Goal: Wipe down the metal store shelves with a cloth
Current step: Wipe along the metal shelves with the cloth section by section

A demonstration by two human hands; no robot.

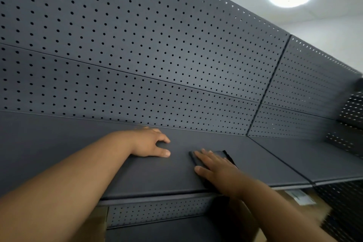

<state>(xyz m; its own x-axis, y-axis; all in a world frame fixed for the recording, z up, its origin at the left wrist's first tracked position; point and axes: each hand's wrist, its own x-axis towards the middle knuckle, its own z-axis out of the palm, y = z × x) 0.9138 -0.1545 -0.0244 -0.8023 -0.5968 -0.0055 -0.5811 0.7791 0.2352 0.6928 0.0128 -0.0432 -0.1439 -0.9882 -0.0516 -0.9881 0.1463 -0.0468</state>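
Cloth [224,156], dark and folded, lay on the metal shelf [78,153] beneath the flat fingers of the right hand [216,169], at three o'clock from the left hand [151,143], which rested apart, loosely curled, empty.

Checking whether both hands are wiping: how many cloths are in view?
1. The dark cloth lies on the shelf under the right hand; the left hand rests on bare shelf beside it. The left palm could hide another.
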